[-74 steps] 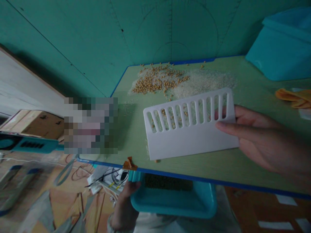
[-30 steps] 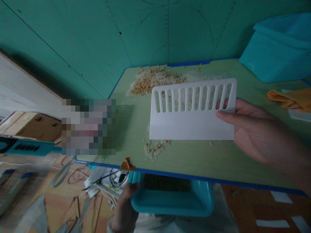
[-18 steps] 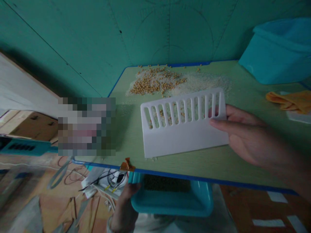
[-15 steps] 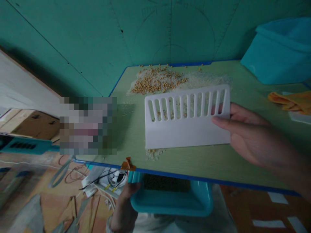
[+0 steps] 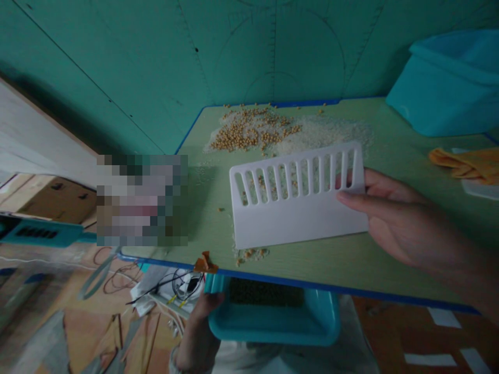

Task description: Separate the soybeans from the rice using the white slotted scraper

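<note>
R hand (image 5: 393, 218) grips scraper (image 5: 298, 208), long axis left-right, slots up.

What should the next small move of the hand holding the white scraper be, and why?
Probably the right hand should draw the scraper a little nearer the table edge. A small heap of grains lies just before its lower left corner, close to that edge, and the left hand holds a basin right below.
</note>
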### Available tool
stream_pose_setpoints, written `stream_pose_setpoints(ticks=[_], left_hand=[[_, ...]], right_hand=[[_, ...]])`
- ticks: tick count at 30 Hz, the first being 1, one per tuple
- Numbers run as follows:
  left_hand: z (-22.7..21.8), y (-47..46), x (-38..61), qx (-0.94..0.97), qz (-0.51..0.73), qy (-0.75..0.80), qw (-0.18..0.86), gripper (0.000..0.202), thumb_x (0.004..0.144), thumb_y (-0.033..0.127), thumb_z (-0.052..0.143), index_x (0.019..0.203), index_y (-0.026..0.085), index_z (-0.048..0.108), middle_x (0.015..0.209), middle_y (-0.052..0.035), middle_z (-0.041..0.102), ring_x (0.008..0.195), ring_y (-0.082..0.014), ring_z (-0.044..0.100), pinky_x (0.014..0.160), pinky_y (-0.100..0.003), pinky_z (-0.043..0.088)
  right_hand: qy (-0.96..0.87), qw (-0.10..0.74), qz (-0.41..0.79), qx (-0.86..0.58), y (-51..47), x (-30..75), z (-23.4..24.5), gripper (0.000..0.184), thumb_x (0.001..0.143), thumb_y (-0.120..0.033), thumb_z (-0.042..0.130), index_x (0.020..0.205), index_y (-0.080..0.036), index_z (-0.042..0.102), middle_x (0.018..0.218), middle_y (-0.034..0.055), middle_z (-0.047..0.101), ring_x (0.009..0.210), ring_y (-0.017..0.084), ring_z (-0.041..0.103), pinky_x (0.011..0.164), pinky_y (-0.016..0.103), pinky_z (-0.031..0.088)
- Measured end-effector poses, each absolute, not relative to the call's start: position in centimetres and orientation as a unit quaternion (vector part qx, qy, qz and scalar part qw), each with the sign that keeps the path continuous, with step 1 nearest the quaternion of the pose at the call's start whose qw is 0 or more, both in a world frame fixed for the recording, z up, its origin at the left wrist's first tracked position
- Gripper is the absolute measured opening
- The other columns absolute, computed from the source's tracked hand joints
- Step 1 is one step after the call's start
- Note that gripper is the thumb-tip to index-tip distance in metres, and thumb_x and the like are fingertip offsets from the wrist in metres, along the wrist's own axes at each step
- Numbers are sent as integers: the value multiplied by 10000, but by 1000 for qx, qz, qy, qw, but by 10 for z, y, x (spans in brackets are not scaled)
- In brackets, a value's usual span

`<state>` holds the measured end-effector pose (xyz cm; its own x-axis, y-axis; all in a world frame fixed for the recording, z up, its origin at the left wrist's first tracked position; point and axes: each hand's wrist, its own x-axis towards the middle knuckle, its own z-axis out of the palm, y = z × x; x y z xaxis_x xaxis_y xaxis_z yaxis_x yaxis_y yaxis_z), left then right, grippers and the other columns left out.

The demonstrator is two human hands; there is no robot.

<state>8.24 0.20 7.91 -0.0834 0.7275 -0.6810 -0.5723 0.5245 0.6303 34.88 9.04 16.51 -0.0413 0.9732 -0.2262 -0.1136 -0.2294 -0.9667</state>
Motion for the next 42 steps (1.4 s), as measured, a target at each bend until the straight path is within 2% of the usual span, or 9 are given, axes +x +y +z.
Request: stream_pose_setpoints(ticks=[5, 10, 18, 22, 27, 33, 39, 42], left_hand=[[79, 3, 83, 74, 477, 562, 672, 239, 488, 255, 806, 723, 230, 765, 717, -24, 788, 906, -342, 690, 767, -417, 566], [78, 3, 81, 70, 471, 564, 675, 280, 441, 249, 826, 713, 220, 766, 640, -19, 773, 852, -331, 703, 772, -396, 561], [77, 6, 79, 69, 457, 576, 674, 235, 441, 268, 831, 663, 228, 766, 599, -10, 758, 803, -320, 708, 745, -399, 572], [78, 8, 82, 69, 463, 572, 674, 241, 407, 276, 839, 631, 226, 764, 631, -24, 767, 837, -333, 701, 767, -398, 565], [72, 4, 80, 66, 472, 557, 680, 338, 459, 276, 820, 794, 247, 778, 718, -19, 784, 950, -337, 670, 791, -397, 556], [72, 1, 73, 77, 452, 552, 696, 426, 481, 276, 828, 903, 266, 767, 742, -6, 786, 1015, -330, 643, 788, -383, 554], [73, 0, 74, 81, 452, 550, 698, 347, 510, 292, 807, 854, 261, 772, 791, -24, 789, 1006, -353, 647, 748, -410, 571], [76, 1, 77, 82, 456, 562, 686, 304, 473, 286, 821, 772, 251, 780, 765, -28, 789, 988, -365, 653, 741, -422, 576]], right_hand=[[-423, 436, 603, -517, 89, 349, 165, 244, 771, -328, 630, 1012, -364, 631, 1008, -25, 720, 917, 254, 659, 796, 423, 544], [-419, 438, 619, -500, 88, 351, 165, 236, 782, -322, 628, 1013, -363, 635, 1028, -30, 716, 970, 244, 652, 791, 393, 548], [-439, 422, 635, -475, 88, 355, 161, 261, 803, -331, 627, 1059, -382, 636, 1085, -32, 698, 1044, 227, 627, 893, 377, 519], [-438, 424, 633, -477, 87, 355, 162, 250, 795, -329, 628, 1041, -369, 645, 1070, -20, 703, 997, 237, 645, 857, 390, 534], [-430, 422, 635, -484, 86, 355, 162, 204, 770, -311, 645, 973, -320, 666, 998, 2, 721, 883, 231, 671, 756, 370, 552], [-408, 489, 577, -511, 90, 351, 164, 239, 714, -258, 661, 949, -298, 676, 876, -43, 729, 803, 188, 671, 688, 303, 522], [-395, 497, 571, -520, 91, 351, 164, 195, 686, -242, 669, 870, -303, 694, 851, -67, 725, 751, 157, 656, 643, 262, 502], [-402, 489, 580, -512, 90, 353, 163, 164, 685, -240, 669, 832, -307, 699, 840, -77, 723, 732, 145, 646, 641, 251, 501]])
